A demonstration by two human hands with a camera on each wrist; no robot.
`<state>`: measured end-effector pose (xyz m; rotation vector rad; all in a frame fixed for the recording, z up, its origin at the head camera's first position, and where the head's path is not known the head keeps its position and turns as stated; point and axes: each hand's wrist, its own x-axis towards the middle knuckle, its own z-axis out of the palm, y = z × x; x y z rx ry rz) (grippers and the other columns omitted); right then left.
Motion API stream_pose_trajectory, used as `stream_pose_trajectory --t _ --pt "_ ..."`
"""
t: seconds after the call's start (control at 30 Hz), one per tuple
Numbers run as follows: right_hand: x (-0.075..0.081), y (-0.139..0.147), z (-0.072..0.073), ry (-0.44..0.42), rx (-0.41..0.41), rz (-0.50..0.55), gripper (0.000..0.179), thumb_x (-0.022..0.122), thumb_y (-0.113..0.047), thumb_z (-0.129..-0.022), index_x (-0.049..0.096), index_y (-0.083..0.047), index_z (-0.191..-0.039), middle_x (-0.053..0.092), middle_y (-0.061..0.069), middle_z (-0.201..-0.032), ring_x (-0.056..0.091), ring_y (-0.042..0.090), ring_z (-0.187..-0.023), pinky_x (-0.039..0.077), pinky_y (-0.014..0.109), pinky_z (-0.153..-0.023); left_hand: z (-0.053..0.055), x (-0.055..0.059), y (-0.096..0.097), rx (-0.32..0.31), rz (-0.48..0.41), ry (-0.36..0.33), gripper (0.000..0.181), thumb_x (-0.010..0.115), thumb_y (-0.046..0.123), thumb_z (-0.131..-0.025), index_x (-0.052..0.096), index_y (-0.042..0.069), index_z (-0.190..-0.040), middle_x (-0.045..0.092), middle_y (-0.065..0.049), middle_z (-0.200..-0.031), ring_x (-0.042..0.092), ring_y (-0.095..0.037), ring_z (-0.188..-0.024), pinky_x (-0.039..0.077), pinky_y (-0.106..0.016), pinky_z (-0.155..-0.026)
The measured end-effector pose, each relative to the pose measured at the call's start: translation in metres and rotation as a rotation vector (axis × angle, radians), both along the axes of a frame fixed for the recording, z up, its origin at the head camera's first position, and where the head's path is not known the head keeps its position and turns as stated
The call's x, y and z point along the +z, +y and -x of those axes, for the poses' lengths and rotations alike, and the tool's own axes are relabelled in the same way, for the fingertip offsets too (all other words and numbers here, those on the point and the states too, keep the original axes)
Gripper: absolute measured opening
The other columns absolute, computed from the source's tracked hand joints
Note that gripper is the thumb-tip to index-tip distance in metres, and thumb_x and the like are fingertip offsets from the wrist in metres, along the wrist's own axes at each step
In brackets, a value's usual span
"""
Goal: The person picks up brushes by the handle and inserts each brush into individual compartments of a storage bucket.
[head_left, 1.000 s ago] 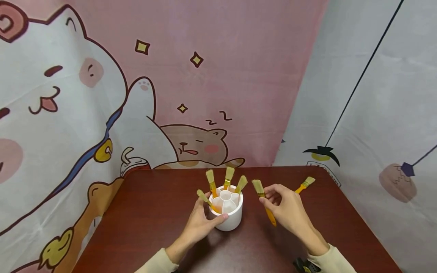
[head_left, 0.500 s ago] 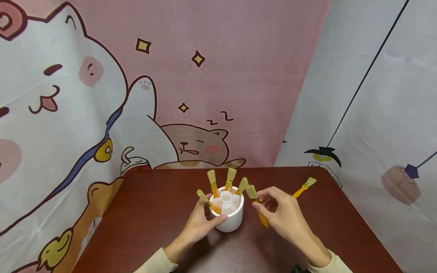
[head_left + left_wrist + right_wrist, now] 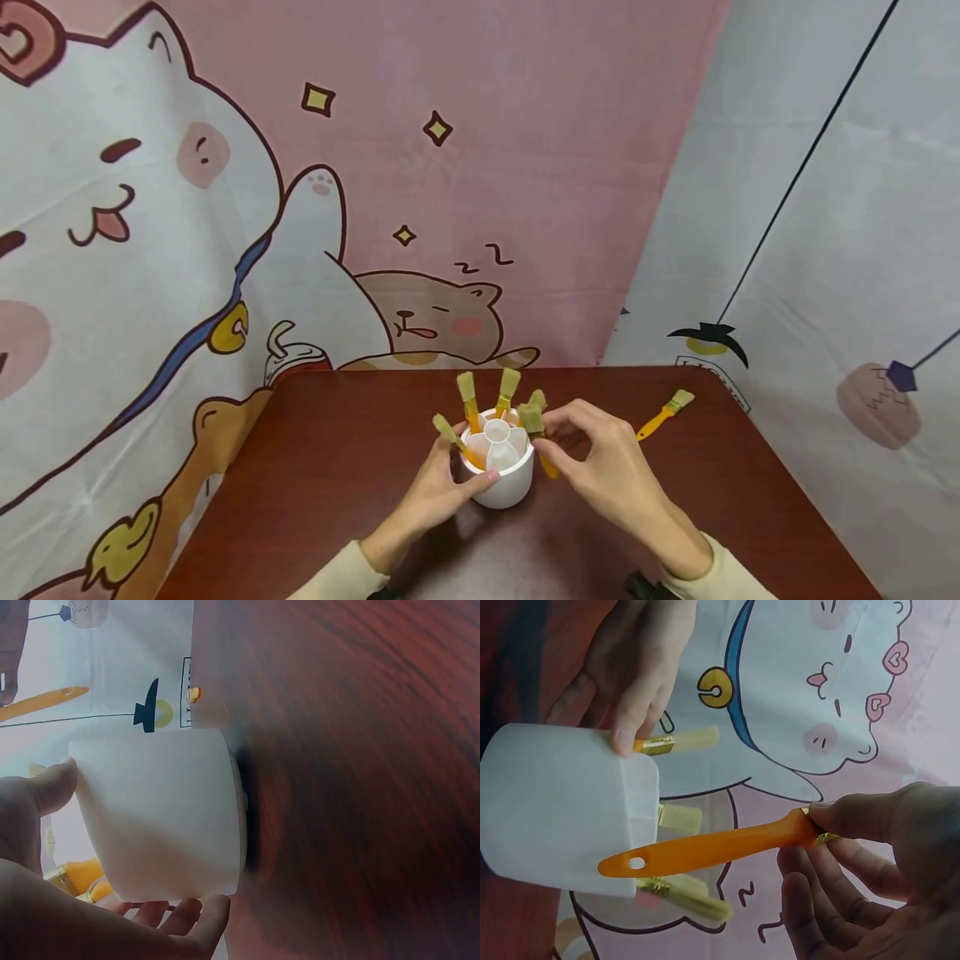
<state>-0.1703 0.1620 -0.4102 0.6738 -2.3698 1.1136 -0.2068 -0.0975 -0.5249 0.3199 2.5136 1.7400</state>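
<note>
A white round brush pot [image 3: 504, 487] with petal-shaped compartments stands on the table. My left hand [image 3: 438, 492] grips its left side, thumb on the front rim and fingers round the back. Several paintbrushes stand in it bristles up, among them a left one [image 3: 456, 435] and a back one [image 3: 507, 387]. My right hand [image 3: 607, 467] pinches another paintbrush [image 3: 705, 849] by its metal collar, between thumb and fingers. Its orange handle points down and overlaps the pot's right side in the head view; the bristles are up, just in front of the pot's right-hand brush.
One more paintbrush [image 3: 666, 414] lies on the dark red-brown table [image 3: 337, 467], to the right behind my right hand. A cartoon-printed cloth [image 3: 540, 192] hangs behind the table's far edge.
My right hand has carried its paintbrush leftward, from apart from the pot to right at its right rim. The left hand and the pot have stayed in place.
</note>
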Motion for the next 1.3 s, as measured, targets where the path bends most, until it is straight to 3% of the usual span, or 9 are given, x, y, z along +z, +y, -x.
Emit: stream_pose_trajectory --t 0.2,0.43,0.63,0.9,1.17,1.3 --pt "0.007 -0.008 -0.001 0.022 0.033 -0.005 0.030 0.091 -0.016 -0.086 0.074 -0.032 -0.106 0.071 -0.018 -0.099 0.070 0.000 -0.084 0.062 0.026 -0.073 -0.001 0.001 -0.001 -0.011 0.005 -0.007 0.098 0.090 0.039 -0.087 0.035 0.010 -0.163 0.046 -0.021 -0.160 0.053 -0.040 -0.145 0.038 -0.065 -0.121" --pt "0.007 -0.018 -0.001 0.040 0.090 0.027 0.030 0.090 -0.013 -0.087 0.074 -0.028 -0.107 0.071 -0.015 -0.101 0.072 0.002 -0.086 0.063 0.028 -0.073 -0.002 0.003 -0.001 -0.040 -0.024 -0.025 0.096 0.088 0.035 -0.089 0.033 0.008 -0.163 0.046 -0.022 -0.158 0.057 -0.040 -0.140 0.046 -0.063 -0.115" --pt "0.005 -0.024 0.002 0.066 0.112 0.049 0.030 0.090 -0.011 -0.087 0.075 -0.028 -0.108 0.071 -0.015 -0.101 0.072 0.003 -0.088 0.060 0.020 -0.076 -0.001 0.003 -0.001 -0.066 -0.056 -0.037 0.095 0.087 0.032 -0.091 0.031 0.009 -0.164 0.048 -0.022 -0.156 0.062 -0.037 -0.134 0.054 -0.057 -0.108" --pt "-0.008 -0.028 0.012 0.054 0.131 0.041 0.029 0.089 -0.013 -0.088 0.076 -0.029 -0.109 0.073 -0.014 -0.102 0.072 0.003 -0.089 0.059 0.018 -0.077 -0.001 0.003 -0.002 -0.081 -0.087 -0.034 0.094 0.087 0.030 -0.092 0.031 0.009 -0.164 0.047 -0.022 -0.157 0.064 -0.035 -0.132 0.055 -0.056 -0.106" --pt "-0.025 -0.030 0.023 0.142 0.185 0.001 0.030 0.089 -0.010 -0.087 0.077 -0.026 -0.109 0.074 -0.014 -0.106 0.072 0.009 -0.092 0.063 0.032 -0.077 0.000 0.002 -0.003 -0.090 -0.081 -0.028 0.093 0.086 0.029 -0.092 0.031 0.008 -0.163 0.046 -0.023 -0.156 0.066 -0.033 -0.129 0.058 -0.052 -0.103" --pt "-0.034 -0.031 0.027 0.192 0.206 -0.024 0.030 0.089 -0.008 -0.087 0.078 -0.023 -0.110 0.075 -0.010 -0.109 0.074 0.012 -0.093 0.063 0.032 -0.078 0.001 0.003 -0.003 -0.102 -0.090 -0.028 0.092 0.086 0.029 -0.093 0.031 0.008 -0.164 0.046 -0.023 -0.156 0.066 -0.033 -0.128 0.058 -0.050 -0.101"
